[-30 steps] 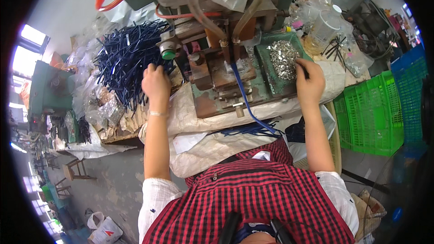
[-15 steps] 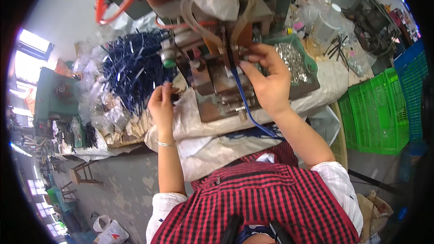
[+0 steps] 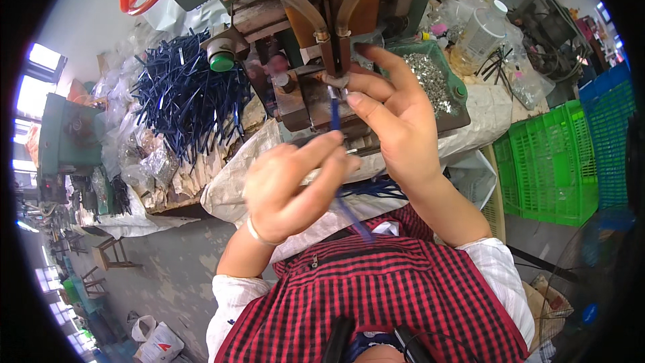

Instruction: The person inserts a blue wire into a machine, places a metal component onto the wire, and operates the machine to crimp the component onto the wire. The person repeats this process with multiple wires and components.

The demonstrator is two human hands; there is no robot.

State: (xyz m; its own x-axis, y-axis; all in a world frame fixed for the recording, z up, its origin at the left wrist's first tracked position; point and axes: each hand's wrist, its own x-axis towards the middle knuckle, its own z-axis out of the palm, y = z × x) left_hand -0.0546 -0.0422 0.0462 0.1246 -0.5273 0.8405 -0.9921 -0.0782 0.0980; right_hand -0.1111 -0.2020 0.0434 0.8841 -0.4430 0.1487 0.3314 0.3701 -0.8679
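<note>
A narrow blue strap [image 3: 335,115] runs up to the working jaws of a press machine [image 3: 333,54], with a small silver metal piece [image 3: 338,85] at its upper end. My right hand [image 3: 408,117] has thumb and index finger closed at that metal piece, just under the jaws. Lower down, my left hand [image 3: 285,185] pinches around the strap, slightly blurred by motion; its fingers partly hide the strap. The loose end of the strap hangs down toward my checked apron [image 3: 369,269].
A heap of dark blue straps [image 3: 191,97] lies left of the machine, beside a green button [image 3: 222,61]. To the right sit a green tray [image 3: 458,87] of small silver parts and a clear plastic jug [image 3: 478,33]. Green crates [image 3: 547,161] stand at far right.
My left hand has moved right and inward from beside the green button to the strap. My right hand stays near the jaws, and the strap's upper end has come out lower, showing silver metal.
</note>
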